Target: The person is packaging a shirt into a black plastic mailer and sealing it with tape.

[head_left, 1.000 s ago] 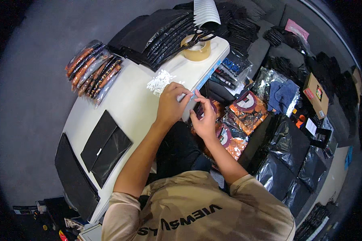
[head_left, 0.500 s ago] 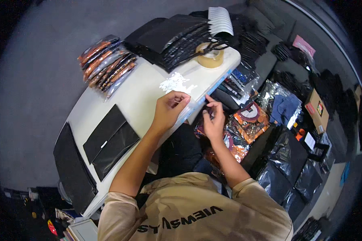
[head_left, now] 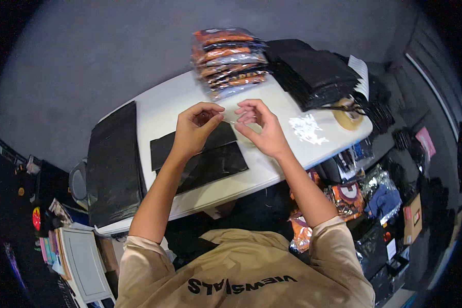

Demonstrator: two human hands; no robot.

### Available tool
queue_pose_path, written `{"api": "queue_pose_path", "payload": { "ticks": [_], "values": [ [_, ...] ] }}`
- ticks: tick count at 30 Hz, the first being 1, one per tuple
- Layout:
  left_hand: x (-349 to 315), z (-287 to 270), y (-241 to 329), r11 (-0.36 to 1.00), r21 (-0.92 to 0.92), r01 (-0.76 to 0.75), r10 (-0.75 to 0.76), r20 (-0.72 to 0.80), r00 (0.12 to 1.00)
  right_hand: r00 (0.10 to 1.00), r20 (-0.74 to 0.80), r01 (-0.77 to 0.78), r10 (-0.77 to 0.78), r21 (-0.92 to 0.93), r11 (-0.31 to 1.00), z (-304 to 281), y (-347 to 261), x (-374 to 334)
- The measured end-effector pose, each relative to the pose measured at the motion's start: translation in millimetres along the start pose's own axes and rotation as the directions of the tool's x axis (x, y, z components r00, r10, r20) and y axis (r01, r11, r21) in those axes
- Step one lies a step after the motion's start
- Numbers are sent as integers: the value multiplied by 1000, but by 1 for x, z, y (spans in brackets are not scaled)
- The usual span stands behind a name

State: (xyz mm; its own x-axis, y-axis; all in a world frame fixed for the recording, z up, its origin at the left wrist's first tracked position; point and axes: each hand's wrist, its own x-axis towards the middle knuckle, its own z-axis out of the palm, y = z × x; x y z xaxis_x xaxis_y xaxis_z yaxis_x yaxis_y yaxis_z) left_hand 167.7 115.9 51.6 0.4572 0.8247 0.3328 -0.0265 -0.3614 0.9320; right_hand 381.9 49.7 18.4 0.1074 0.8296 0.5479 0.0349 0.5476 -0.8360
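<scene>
Your left hand [head_left: 194, 124] and right hand [head_left: 264, 131] are up over the middle of the white table [head_left: 159, 105]. They face each other and do not touch. Your left thumb and fingers bend close, and your right fingers curl loosely. The tips are small and blurry, so I cannot tell if you pinch something tiny.

The folded black bag [head_left: 215, 164] lies flat under your left hand and arm. To the right, many small white bits [head_left: 307, 128] are left loose in a heap. Farther off, the orange packs [head_left: 231, 61] look done: they are wrapped in clear bags and stacked up. The black pile [head_left: 318, 72] sits to their right.

The near edge is close to the folded bag, so keep it in mind. White top shows between that bag and the heap, with room to move. On the left, the long black stack [head_left: 115, 164] fills that end. At the far right, the tape roll [head_left: 346, 120] sits near the round corner.
</scene>
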Motion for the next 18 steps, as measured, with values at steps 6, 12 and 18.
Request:
{"api": "queue_pose_path", "payload": {
  "ticks": [6,12,18],
  "values": [
    [-5,-64,-17,995,79,-60,69,-126,990,919,338,-253,202,116,960,59,48,60],
    [-11,-101,-43,993,113,-18,42,-208,977,898,381,-220,222,-48,974,83,72,81],
    [-21,-109,-57,985,147,93,-60,-217,974,914,358,-144,189,-147,979,92,82,78]
  ]
}}
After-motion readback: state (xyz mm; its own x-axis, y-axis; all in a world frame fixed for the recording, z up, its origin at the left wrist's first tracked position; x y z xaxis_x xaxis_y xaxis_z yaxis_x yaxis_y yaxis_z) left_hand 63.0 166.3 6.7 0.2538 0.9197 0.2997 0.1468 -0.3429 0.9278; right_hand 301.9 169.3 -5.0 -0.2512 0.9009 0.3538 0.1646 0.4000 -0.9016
